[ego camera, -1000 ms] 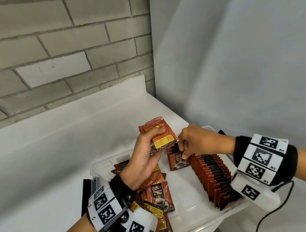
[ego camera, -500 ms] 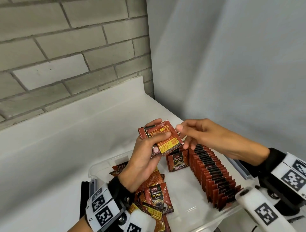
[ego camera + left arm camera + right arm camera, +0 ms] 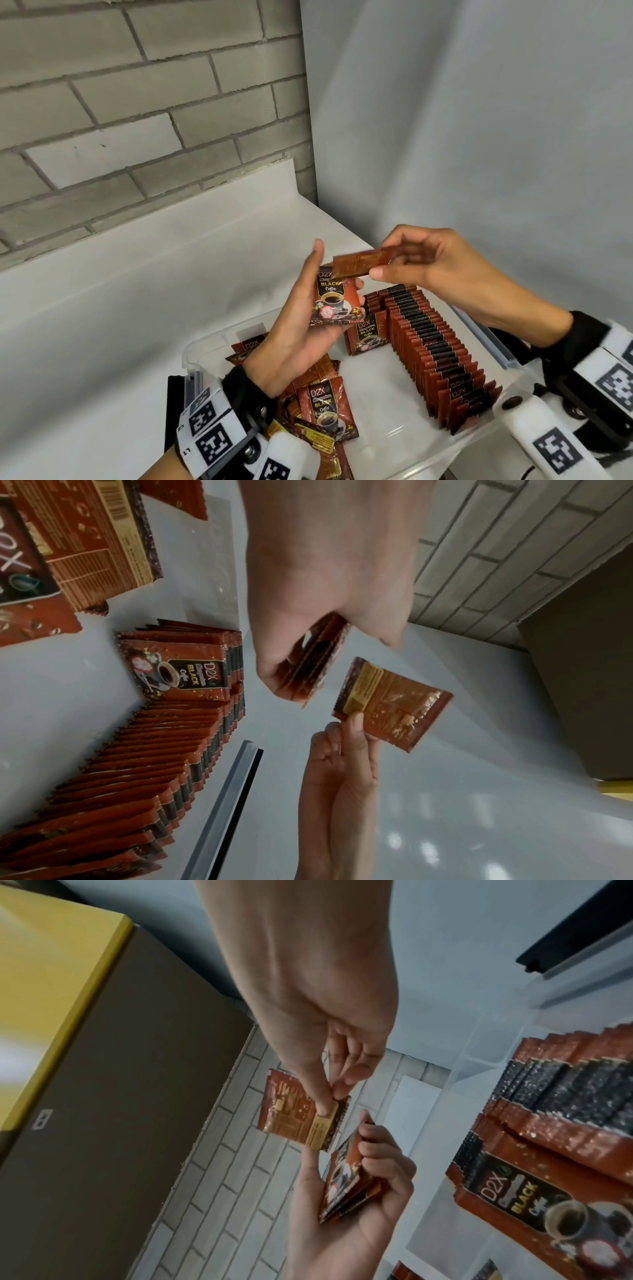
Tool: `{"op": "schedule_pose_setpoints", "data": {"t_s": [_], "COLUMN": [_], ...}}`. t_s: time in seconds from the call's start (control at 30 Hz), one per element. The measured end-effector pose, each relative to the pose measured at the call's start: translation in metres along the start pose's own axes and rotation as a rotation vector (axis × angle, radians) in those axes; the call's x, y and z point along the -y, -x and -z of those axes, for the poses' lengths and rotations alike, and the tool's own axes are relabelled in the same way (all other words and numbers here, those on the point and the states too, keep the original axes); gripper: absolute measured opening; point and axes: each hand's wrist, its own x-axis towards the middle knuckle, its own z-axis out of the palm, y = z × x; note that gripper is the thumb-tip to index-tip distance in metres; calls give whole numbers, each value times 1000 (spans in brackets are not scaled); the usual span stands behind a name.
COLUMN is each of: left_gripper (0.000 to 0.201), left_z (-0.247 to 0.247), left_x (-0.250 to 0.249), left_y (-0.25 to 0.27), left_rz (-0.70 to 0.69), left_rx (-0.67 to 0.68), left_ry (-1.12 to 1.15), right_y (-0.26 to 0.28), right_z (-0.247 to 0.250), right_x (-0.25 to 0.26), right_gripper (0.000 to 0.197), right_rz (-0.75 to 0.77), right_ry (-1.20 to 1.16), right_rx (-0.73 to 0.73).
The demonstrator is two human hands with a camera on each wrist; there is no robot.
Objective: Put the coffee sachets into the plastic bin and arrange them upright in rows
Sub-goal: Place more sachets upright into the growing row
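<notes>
My right hand (image 3: pixel 442 263) pinches 1 sachet (image 3: pixel 363 263) mid-frame; my left hand (image 3: pixel 298 318) grips a small stack (image 3: pixel 337 301), maybe 3. I'd turn it upright before the row (image 3: pixel 435 353) in the bin (image 3: pixel 205 346).

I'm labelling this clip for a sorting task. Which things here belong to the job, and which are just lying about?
Part of the job:
- single sachet pinched by right hand
- sachet stack gripped by left hand
- upright row
- loose sachets
- plastic bin

Lying about:
- yellow box
- white counter
</notes>
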Motion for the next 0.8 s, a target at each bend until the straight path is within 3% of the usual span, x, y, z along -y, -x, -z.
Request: {"op": "schedule_pose_setpoints", "data": {"t_s": [0.07,0.17,0.23,0.43,0.53,0.57,0.7,0.8], "left_gripper": [39,47,38,32,33,33,35,41], "left_z": [-1,-1,0,-1,-1,-1,-1,-2], "left_x": [1,2,2,1,0,-1,-1,-1], "left_y": [0,0,0,-1,-3,-3,-3,-4], "left_rz": [36,54,47,-60,-126,-147,-223,-255], "left_rx": [-7,18,40,21,0,0,3,0], "left_ry": [14,40,60,63,114,130,149,159], "right_y": [0,0,0,3,5,6,14,14], "right_z": [-1,-4,-4,-2,-6,-8,-14,-16], "right_x": [0,-1,-4,-6,-3,-1,-3,-9], "right_gripper": [14,12,11,27,20,17,46,40], "right_rz": [29,47,39,-55,-123,-167,-295,-340], "right_ry": [37,84,117,80,44,12,-25,-56], "right_rx": [1,8,13,-11,-111,-104,70,82]}}
